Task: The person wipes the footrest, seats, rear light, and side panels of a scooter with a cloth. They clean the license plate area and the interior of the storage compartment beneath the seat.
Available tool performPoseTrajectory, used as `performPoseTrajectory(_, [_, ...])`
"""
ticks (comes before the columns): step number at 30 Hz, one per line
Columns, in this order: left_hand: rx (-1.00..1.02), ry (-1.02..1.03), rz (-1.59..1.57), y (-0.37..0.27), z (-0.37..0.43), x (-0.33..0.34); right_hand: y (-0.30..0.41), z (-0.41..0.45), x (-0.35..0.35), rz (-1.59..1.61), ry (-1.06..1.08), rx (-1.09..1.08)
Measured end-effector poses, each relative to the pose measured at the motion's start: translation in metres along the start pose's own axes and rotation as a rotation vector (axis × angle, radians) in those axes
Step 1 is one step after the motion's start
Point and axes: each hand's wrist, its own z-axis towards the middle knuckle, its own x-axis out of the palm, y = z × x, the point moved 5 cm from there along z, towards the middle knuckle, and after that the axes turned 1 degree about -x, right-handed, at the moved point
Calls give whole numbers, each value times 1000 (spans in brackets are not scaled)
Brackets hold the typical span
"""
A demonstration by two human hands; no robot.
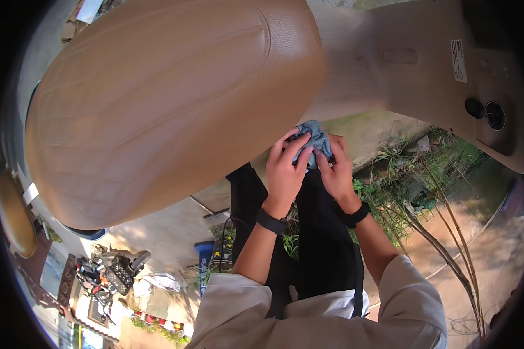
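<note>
A bunched grey-blue cloth [315, 138] is held between both my hands, beside the lower edge of a brown quilted scooter seat [179, 109]. My left hand [287, 163] grips the cloth from one side, its fingers spread over it near the seat's rim. On the other side my right hand [337, 168] has its thumb and fingers on the same cloth. Each wrist wears a black band. The scooter's brown body [353, 65] runs from the seat to a front panel with a round ignition lock [494, 115] and a label bearing writing.
Green plants [393, 192] and long bare stems [445, 257] grow at the right. At the lower left stands another two-wheeled vehicle [122, 272] near white bags [157, 282]. A blue object [204, 257] with writing stands near my legs. A second brown seat [15, 213] shows at the far left.
</note>
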Motion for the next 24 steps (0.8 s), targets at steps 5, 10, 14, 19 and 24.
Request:
performPoseTrajectory(5, [-61, -41, 156, 38, 29, 52, -67, 26, 3, -42, 71, 137])
performPoseTrajectory(10, [-293, 31, 253, 92, 39, 46, -110, 52, 67, 197, 80, 213])
performPoseTrajectory(14, [-362, -53, 443, 167, 17, 29, -107, 62, 104, 46, 45, 32])
performPoseTrajectory(19, [-162, -111, 435, 130, 82, 81, -139, 91, 66, -64, -75, 26])
performPoseTrajectory(24, [-203, -59, 257, 113, 119, 145, -165, 127, 7, -159, -194, 28])
